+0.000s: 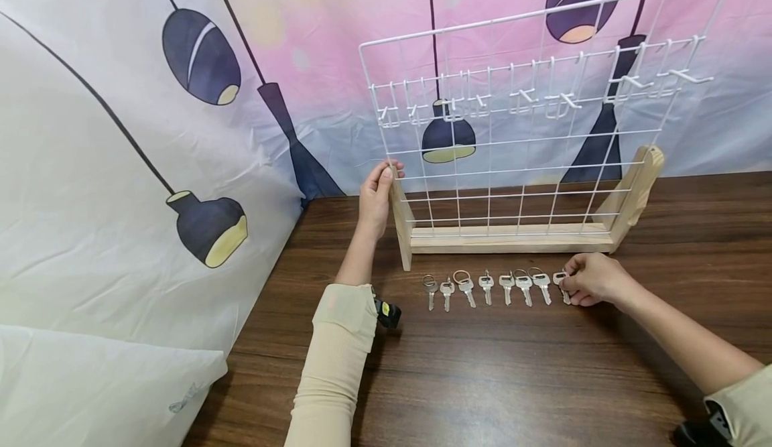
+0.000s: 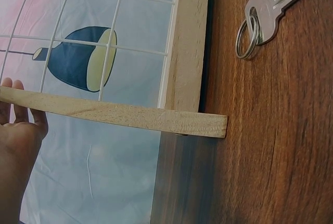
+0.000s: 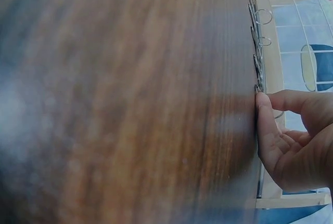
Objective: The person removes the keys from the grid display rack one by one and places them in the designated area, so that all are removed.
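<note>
A white wire grid rack [image 1: 488,142] stands in a wooden base with two side uprights. My left hand [image 1: 375,199] grips its left wooden upright [image 1: 399,219]; in the left wrist view the fingers of that hand [image 2: 20,130] curl behind the wood. Several silver keys [image 1: 486,287] with rings lie in a row on the table in front of the base. At the row's right end my right hand [image 1: 594,279] pinches a key [image 1: 561,278] between thumb and fingers, low at the tabletop. In the right wrist view, the hand [image 3: 296,141] largely hides that key.
White hooks [image 1: 523,98] hang along an upper wire of the rack. Behind it falls a printed cloth [image 1: 301,51] with lamp pictures, and more white cloth [image 1: 90,380] covers the left side. Everything stands on a dark brown wooden table [image 1: 482,380].
</note>
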The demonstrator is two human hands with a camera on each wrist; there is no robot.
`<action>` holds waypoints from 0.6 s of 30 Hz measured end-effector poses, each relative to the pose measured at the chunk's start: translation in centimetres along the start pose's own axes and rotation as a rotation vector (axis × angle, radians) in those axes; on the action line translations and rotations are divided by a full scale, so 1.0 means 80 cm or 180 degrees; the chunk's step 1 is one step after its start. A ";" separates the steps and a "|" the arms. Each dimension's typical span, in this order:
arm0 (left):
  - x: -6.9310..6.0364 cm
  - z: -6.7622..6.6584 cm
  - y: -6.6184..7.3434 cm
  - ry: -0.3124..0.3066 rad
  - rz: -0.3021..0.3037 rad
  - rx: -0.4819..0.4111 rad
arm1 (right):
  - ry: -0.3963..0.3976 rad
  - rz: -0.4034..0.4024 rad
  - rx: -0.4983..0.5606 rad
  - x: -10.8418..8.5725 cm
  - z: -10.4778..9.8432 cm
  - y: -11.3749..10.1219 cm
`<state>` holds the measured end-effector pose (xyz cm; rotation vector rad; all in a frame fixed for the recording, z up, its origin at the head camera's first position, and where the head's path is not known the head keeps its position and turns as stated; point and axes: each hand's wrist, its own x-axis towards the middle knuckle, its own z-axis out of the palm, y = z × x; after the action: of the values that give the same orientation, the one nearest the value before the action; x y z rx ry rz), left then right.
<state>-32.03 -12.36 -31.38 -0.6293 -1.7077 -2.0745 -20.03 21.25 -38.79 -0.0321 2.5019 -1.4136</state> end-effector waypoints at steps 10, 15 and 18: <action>0.000 0.001 0.001 -0.0003 0.0002 -0.0005 | -0.0031 0.0054 0.0031 0.001 0.000 -0.002; 0.001 0.000 0.000 -0.0004 0.0015 0.0045 | 0.0000 0.0095 -0.0033 0.001 -0.001 -0.002; 0.001 -0.001 -0.001 -0.0005 0.0019 0.0068 | 0.0028 0.0118 -0.0071 0.002 -0.001 -0.003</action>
<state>-32.14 -12.41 -31.40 -0.6290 -1.7246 -2.0496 -20.22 21.16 -38.62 0.0161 2.5121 -1.3745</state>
